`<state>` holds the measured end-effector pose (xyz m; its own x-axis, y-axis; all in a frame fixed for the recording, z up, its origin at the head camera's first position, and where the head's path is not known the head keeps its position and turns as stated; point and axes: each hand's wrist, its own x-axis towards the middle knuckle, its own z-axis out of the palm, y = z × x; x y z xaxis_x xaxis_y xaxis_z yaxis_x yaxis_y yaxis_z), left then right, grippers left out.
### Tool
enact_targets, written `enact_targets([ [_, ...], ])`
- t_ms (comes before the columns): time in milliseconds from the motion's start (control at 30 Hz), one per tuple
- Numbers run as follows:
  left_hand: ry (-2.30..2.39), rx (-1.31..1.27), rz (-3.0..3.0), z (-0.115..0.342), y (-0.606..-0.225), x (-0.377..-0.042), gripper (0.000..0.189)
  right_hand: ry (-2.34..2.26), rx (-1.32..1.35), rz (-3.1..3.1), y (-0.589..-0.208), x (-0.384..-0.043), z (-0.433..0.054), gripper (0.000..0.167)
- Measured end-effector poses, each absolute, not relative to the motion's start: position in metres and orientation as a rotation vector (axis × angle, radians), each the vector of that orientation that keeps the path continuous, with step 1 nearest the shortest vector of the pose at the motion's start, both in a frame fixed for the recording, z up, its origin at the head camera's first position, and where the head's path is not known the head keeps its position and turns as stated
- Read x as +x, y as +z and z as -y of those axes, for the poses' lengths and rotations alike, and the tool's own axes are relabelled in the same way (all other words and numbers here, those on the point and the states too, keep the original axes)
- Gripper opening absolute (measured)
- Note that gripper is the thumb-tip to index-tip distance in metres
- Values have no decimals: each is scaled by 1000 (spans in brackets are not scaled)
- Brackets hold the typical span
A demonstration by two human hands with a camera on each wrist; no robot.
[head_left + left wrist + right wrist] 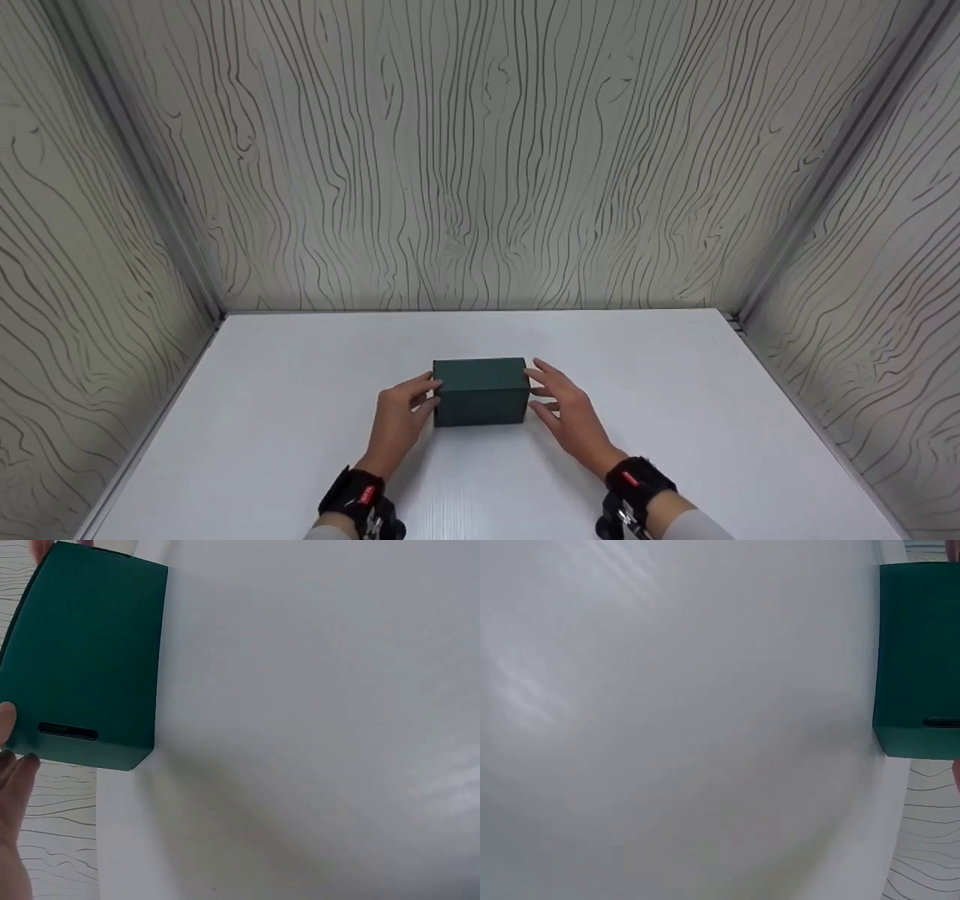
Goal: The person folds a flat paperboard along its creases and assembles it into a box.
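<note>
A dark green rectangular box (481, 375) sits on the white table, its long side facing me. At its left end is my left hand (399, 416), with fingertips touching the edge and the thumb beside the front corner. My right hand (576, 421) is at the opposite end; its forefinger reaches the top edge, and its thumb lies close to the side. In the left wrist view, the box (90, 652) shows a narrow dark slot (67, 731) near one end. Only part of the box (919, 652) appears in the right wrist view, where the right hand is mostly out of frame.
The white table (315, 352) meets a wood-grain patterned wall (480, 187) at its back edge. Similar patterned panels stand left (67, 285) and right (885, 277), with grey posts in the corners. Each wrist carries a black strap with a small device.
</note>
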<state>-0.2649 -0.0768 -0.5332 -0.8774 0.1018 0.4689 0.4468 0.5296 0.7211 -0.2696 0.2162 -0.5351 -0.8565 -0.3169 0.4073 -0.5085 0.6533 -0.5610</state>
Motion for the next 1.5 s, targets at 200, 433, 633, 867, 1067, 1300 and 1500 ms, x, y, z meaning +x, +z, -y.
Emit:
enact_targets([
  [200, -1339, -431, 2434, 76, -539, -265, 57, 1201, 600, 2670, -537, -273, -214, 61],
  [433, -1473, -290, 2485, 74, -536, -266, 63, 1289, 495, 2675, -531, -275, -202, 55],
  [633, -1456, -223, 2493, 72, -533, -269, 39, 1403, 263, 2586, -522, -281, -196, 48],
  [867, -1570, -261, 2572, 70, -534, -272, 52, 1525, 157, 2598, -518, -286, -189, 41],
  [1067, -1651, -263, 2660, 66, -535, -273, 48, 1537, 112, 2672, -520, -289, -188, 39],
  [1300, -1565, -298, 2714, 68, -541, -273, 54, 1465, 82, 2769, -525, -290, -188, 36],
  [1500, -1557, -246, 2768, 67, -540, -275, 54, 1425, 54, 2829, -526, -292, -188, 36],
])
